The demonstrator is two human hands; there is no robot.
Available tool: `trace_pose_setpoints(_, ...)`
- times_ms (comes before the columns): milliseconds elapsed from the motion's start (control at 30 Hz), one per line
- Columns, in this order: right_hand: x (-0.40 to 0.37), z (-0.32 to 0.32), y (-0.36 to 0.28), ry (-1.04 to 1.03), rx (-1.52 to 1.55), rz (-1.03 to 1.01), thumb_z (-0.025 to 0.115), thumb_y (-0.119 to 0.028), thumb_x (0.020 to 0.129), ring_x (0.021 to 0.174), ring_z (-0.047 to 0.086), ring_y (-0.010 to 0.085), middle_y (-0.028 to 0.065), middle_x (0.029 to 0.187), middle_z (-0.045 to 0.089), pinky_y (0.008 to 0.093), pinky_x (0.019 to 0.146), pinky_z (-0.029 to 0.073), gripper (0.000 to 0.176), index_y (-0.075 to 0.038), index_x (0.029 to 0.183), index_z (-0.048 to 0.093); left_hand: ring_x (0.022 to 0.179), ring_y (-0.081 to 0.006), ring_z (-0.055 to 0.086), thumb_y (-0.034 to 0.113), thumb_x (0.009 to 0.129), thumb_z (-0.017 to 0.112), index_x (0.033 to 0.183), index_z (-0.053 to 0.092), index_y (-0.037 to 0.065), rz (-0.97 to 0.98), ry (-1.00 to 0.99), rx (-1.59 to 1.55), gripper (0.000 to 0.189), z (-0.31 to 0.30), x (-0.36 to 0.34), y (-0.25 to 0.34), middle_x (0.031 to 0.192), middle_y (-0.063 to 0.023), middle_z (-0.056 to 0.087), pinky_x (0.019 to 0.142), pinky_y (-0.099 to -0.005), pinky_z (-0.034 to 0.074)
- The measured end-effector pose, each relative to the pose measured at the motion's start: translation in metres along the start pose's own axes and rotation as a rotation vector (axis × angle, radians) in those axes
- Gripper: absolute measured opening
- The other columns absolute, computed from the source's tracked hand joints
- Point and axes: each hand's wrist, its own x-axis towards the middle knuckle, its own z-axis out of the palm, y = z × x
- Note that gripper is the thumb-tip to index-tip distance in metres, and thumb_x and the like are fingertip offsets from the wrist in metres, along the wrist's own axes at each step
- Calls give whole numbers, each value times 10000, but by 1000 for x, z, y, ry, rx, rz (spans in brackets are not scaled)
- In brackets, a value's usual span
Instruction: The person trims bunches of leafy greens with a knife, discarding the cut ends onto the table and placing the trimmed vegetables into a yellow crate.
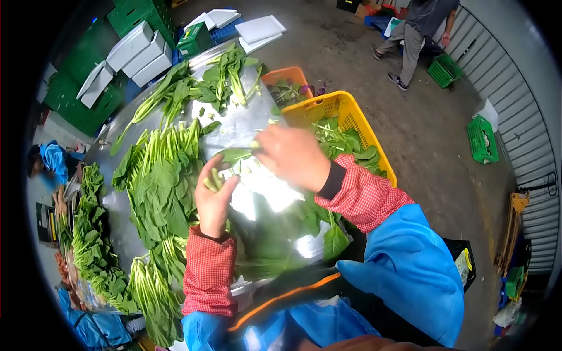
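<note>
My left hand is closed around the cut stem ends of leafy greens, over a shiny metal table. Blurred large leaves hang below that hand, toward my body. To its right and slightly higher, my right hand is smeared by motion, its fingers curled together. A pale green stem piece shows at those fingertips. A single leaf lies between the two hands. Beside my left hand is a big heap of leafy greens, stems and leaves layered.
A yellow crate with loose leaves stands against the table's right side, an orange crate behind it. White foam boxes are stacked at the back left. Another person walks at the upper right. A co-worker in blue is at far left.
</note>
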Motion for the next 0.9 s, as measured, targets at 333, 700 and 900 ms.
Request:
trace_pose_setpoints(333,17,-14,-12,-306,206,-258,655,-183,752,768,628,333,136,820,620,409,653,509,214,-57,917,607,1000,-146,586,20,769,702,1251,573,43,152,-307,315,499,-3,-6,18,1120,-89,627,874,-278,479)
trace_pose_setpoints(700,0,73,26,-271,28,-2,689,-252,809,751,643,325,154,939,636,397,666,523,295,-63,1031,645,1039,-249,611,285,840,687,1191,531,79,102,-47,-630,436,-153,-24,31,1174,-133,605,921,-448,510)
trace_pose_setpoints(900,-32,188,-24,-466,402,137,673,-321,821,719,638,353,171,749,653,417,659,510,288,-43,898,670,992,-243,568,180,813,648,1098,505,112,131,112,-842,326,-213,-82,24,962,-75,534,917,-463,521)
